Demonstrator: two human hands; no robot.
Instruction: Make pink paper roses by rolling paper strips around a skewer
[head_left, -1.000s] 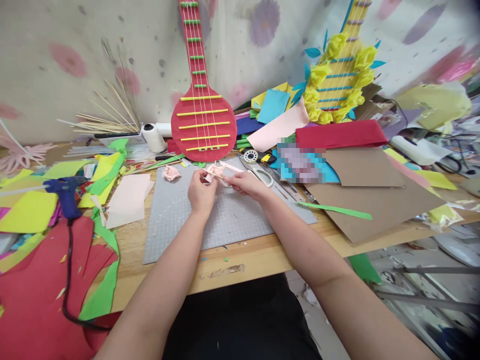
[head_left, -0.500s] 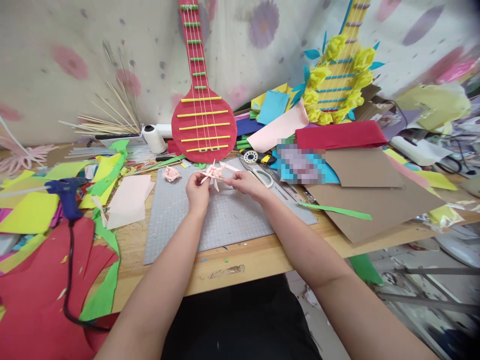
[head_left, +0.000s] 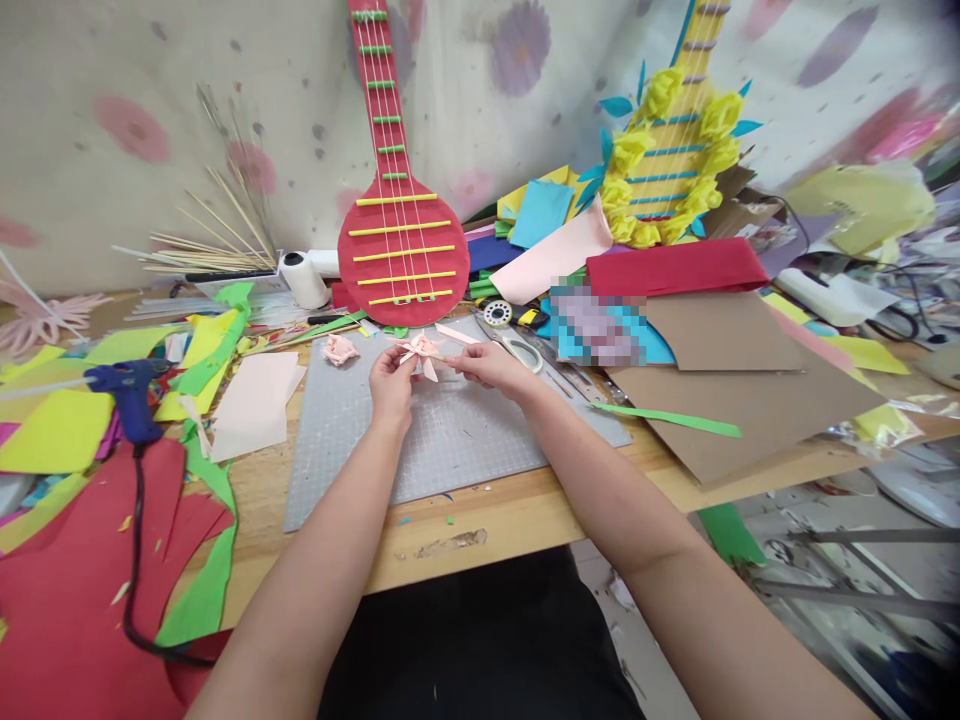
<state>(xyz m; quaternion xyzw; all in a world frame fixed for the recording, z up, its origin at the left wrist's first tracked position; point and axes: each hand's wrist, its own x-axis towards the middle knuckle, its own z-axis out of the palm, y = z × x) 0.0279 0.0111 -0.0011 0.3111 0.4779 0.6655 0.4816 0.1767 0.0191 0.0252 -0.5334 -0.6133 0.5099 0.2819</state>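
Note:
Both my hands meet over the grey cutting mat (head_left: pixel 450 440). My left hand (head_left: pixel 391 378) pinches a small pink paper flower (head_left: pixel 421 349) from the left. From the right, my right hand (head_left: pixel 489 368) pinches the same flower, which seems to sit on a thin stick. The flower's petals point outward above my fingertips. A second crumpled pink paper flower (head_left: pixel 340 348) lies on the mat's far left corner, apart from my hands.
A red paper guitar (head_left: pixel 397 240) leans on the wall behind the mat; a yellow one (head_left: pixel 667 160) stands to the right. Scissors (head_left: pixel 517 350) lie right of my hands. A blue glue gun (head_left: pixel 127 395), paper scraps and brown cardboard (head_left: pixel 750 400) crowd the table.
My left hand has loosened from a fist around the flower into a fingertip pinch, and the petals now show more fully. Both hands stay in place over the mat.

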